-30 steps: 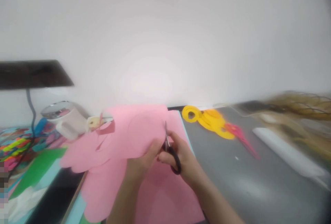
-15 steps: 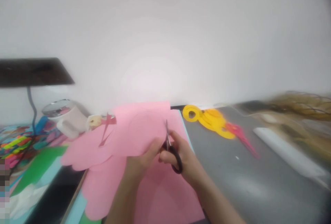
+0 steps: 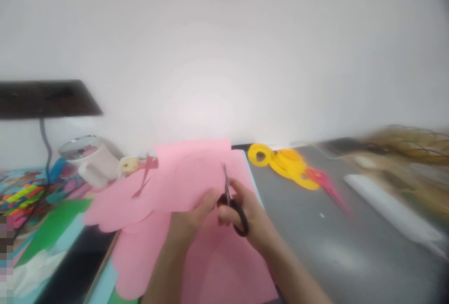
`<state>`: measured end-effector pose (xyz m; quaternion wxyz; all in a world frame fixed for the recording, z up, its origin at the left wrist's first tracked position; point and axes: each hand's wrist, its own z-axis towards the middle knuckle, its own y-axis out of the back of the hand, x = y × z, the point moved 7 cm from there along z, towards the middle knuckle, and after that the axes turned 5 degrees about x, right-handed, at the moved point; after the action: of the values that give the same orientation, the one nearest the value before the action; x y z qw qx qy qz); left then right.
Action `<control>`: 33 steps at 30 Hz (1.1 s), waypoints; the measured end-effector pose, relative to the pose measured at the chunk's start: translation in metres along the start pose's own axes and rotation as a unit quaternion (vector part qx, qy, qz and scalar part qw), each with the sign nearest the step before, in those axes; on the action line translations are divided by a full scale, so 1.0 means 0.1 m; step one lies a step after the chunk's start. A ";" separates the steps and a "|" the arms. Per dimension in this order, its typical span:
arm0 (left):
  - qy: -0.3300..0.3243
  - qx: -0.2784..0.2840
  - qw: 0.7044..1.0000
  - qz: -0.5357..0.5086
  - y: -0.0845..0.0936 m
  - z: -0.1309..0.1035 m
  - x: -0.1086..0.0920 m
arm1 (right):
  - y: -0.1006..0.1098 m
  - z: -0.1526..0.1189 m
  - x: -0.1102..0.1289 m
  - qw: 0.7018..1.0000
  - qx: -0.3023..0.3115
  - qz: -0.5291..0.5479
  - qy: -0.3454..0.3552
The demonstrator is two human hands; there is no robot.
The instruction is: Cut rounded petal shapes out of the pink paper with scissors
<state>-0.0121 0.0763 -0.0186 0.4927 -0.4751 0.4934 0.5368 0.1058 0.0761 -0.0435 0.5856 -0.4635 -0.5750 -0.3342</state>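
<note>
Right hand is clamped on black-handled scissors, pointing away at the right side of the pink sheet. Left hand pinches that sheet's near edge. Rightward, yellow cutouts lie on the grey table.

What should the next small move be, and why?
Probably a small snip toward the faint curved line: the right hand holds the black-handled scissors, blades over the pink sheet, the left hand grips that sheet, and the line looks uncut.
</note>
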 end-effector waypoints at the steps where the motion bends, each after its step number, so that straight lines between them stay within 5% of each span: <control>1: -0.004 -0.004 1.000 -0.007 0.00 0.00 0.01 | 0.00 0.00 0.00 1.000 -0.001 -0.002 0.000; 8: 0.031 -0.020 0.998 -0.048 0.00 -0.01 0.09 | -0.03 0.01 -0.03 1.000 0.002 0.006 -0.002; 12: 0.029 -0.086 0.996 0.006 0.11 -0.03 0.06 | -0.03 0.01 0.00 1.000 0.005 0.028 0.007; 22: 0.070 -0.114 0.990 0.051 0.17 -0.07 0.06 | -0.06 0.01 0.05 0.997 0.039 0.064 0.027; 33: 0.035 -0.080 0.995 0.044 0.18 -0.03 0.07 | -0.04 0.00 0.04 0.999 0.031 0.027 0.017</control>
<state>-0.0300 0.0729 -0.0245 0.4121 -0.5092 0.4861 0.5784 0.1023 0.0751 -0.0393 0.6181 -0.4548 -0.5625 -0.3078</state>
